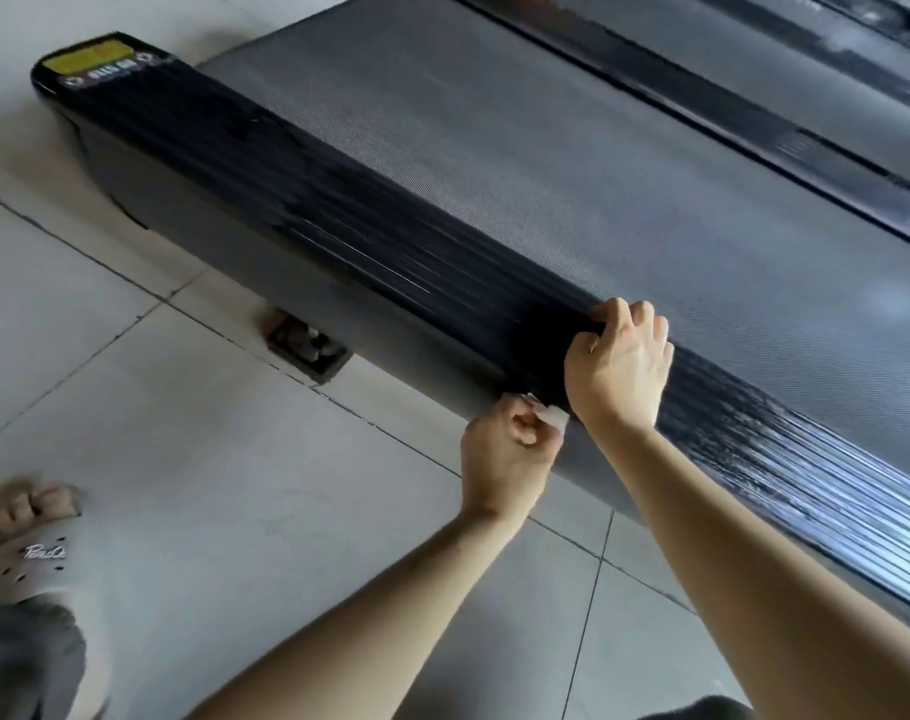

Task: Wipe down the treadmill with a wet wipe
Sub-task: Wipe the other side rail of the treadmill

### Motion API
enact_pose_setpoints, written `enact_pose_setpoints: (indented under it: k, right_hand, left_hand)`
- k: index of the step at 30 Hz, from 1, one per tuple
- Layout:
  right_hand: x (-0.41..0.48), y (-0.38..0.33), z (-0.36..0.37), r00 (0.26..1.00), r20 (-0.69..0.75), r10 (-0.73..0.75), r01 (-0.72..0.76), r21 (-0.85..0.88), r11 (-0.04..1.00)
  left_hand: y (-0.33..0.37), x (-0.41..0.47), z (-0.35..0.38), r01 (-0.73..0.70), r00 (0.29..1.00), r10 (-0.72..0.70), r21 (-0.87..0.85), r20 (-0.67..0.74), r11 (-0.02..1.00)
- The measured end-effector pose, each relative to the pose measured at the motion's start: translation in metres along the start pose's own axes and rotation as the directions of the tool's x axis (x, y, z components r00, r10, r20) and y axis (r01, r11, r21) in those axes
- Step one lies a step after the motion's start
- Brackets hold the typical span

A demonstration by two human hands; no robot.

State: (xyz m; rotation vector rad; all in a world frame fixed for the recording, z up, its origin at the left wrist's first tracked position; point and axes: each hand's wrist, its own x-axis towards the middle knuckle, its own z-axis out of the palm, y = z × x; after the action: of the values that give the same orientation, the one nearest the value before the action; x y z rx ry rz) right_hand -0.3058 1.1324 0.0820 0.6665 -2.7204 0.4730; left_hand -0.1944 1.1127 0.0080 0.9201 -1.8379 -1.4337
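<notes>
While your right hand (619, 366) grips the treadmill's ribbed side rail (390, 246), your left hand (505, 459) pinches a wet wipe (552, 417) against its edge.

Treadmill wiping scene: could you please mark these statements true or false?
1. The left hand pinches a white wet wipe. True.
2. The right hand rests flat on the floor. False: its fingers curl over the treadmill's black side rail.
3. A yellow label sits at the rail's far end. True.
4. The wipe lies on the grey belt. False: it is at the rail's outer side, in the left hand's grip.
5. A foot in a sandal stands on the belt. False: it is on the tiled floor.
</notes>
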Motion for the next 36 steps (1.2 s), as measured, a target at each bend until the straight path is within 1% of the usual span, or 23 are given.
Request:
enact_pose_setpoints:
  k: [2,3,5,7,8,10,12,14,16,17,18,19,20,21,23,26,27,28,30,31,32,34,36]
  right_hand:
    - [0.001,-0.001,0.000,1.000,0.001,0.003,-0.003,-0.013,1.000]
    - [0.000,-0.001,0.000,1.000,0.003,0.007,-0.007,-0.017,1.000]
    - [0.000,-0.003,0.001,1.000,0.000,0.012,-0.012,-0.019,1.000]
    - [0.000,-0.004,0.000,1.000,-0.008,0.013,-0.014,-0.024,1.000]
    - [0.000,-0.005,0.000,1.000,-0.009,0.012,-0.012,-0.032,0.999]
    - [0.000,-0.006,0.000,1.000,-0.005,0.004,-0.005,-0.042,0.999]
    - [0.001,-0.005,0.000,1.000,0.000,0.010,-0.010,-0.046,0.999]
    - [0.001,-0.004,0.001,1.000,0.000,0.011,-0.011,-0.044,0.999]
    - [0.001,-0.003,0.002,1.000,-0.009,0.010,-0.010,-0.026,1.000]
    - [0.002,-0.002,0.001,1.000,-0.011,0.010,-0.010,-0.013,1.000]
    - [0.001,-0.001,0.001,1.000,-0.007,0.010,-0.010,-0.002,1.000]
    - [0.001,0.000,0.000,1.000,-0.003,0.009,-0.009,0.008,1.000]
    - [0.001,0.000,0.000,1.000,0.002,0.010,-0.011,0.016,1.000]
    - [0.001,0.000,-0.001,1.000,0.005,0.011,-0.011,0.023,1.000]
    - [0.001,0.000,-0.001,1.000,0.005,0.013,-0.013,0.029,1.000]
    - [0.000,-0.001,-0.001,1.000,-0.004,0.017,-0.017,0.022,1.000]
    - [0.000,-0.001,-0.001,1.000,-0.007,0.017,-0.017,0.016,1.000]
    - [0.000,-0.002,0.000,1.000,-0.007,0.020,-0.020,0.012,1.000]
    - [0.000,-0.002,0.000,1.000,-0.009,0.022,-0.022,0.007,1.000]
    - [0.000,-0.002,0.000,1.000,-0.013,0.019,-0.019,0.007,1.000]
    - [0.000,-0.002,0.001,1.000,-0.016,0.014,-0.014,0.007,1.000]
    - [0.001,-0.002,0.001,1.000,-0.019,0.011,-0.011,0.001,1.000]
    - [0.001,-0.001,0.001,1.000,-0.017,0.018,-0.019,-0.005,1.000]
  left_hand:
    - [-0.012,0.027,-0.020,0.030,0.990,-0.037,-0.050,-0.134,0.998]
    - [-0.022,0.046,-0.031,0.055,0.972,-0.067,-0.060,-0.227,0.997]
    - [-0.037,0.086,-0.060,0.136,0.904,-0.162,-0.091,-0.395,0.986]
    - [-0.051,0.119,-0.090,0.205,0.839,-0.273,-0.191,-0.471,0.960]
    - [-0.057,0.127,-0.099,0.219,0.822,-0.307,-0.231,-0.480,0.948]
    - [-0.061,0.125,-0.097,0.236,0.821,-0.331,-0.251,-0.465,0.939]
    - [-0.056,0.095,-0.070,0.260,0.857,-0.336,-0.237,-0.390,0.936]
    - [-0.053,0.053,-0.031,0.287,0.909,-0.337,-0.218,-0.246,0.933]
    - [-0.042,0.012,0.006,0.357,0.926,-0.369,-0.136,-0.081,0.924]
    - [-0.032,-0.006,0.020,0.398,0.916,-0.401,-0.114,0.002,0.910]
    - [-0.022,-0.017,0.027,0.443,0.897,-0.435,-0.135,0.082,0.887]
    - [-0.013,-0.021,0.029,0.489,0.872,-0.470,-0.179,0.139,0.854]
    - [-0.009,-0.018,0.027,0.523,0.852,-0.499,-0.210,0.162,0.826]
    - [-0.006,-0.012,0.021,0.549,0.836,-0.528,-0.224,0.151,0.805]
    - [-0.011,0.008,0.002,0.563,0.820,-0.567,-0.294,0.078,0.773]
    - [-0.033,0.047,-0.037,0.490,0.818,-0.567,-0.405,-0.092,0.772]
    - [-0.042,0.064,-0.053,0.467,0.797,-0.585,-0.463,-0.149,0.754]
    - [-0.051,0.084,-0.069,0.454,0.757,-0.619,-0.512,-0.209,0.729]
    - [-0.069,0.123,-0.101,0.462,0.651,-0.702,-0.582,-0.290,0.669]
    - [-0.076,0.138,-0.112,0.470,0.614,-0.728,-0.600,-0.306,0.648]
    - [-0.082,0.146,-0.116,0.471,0.602,-0.734,-0.603,-0.313,0.644]
    - [-0.084,0.141,-0.106,0.491,0.606,-0.740,-0.595,-0.291,0.636]
    - [-0.081,0.111,-0.075,0.548,0.625,-0.757,-0.582,-0.192,0.601]
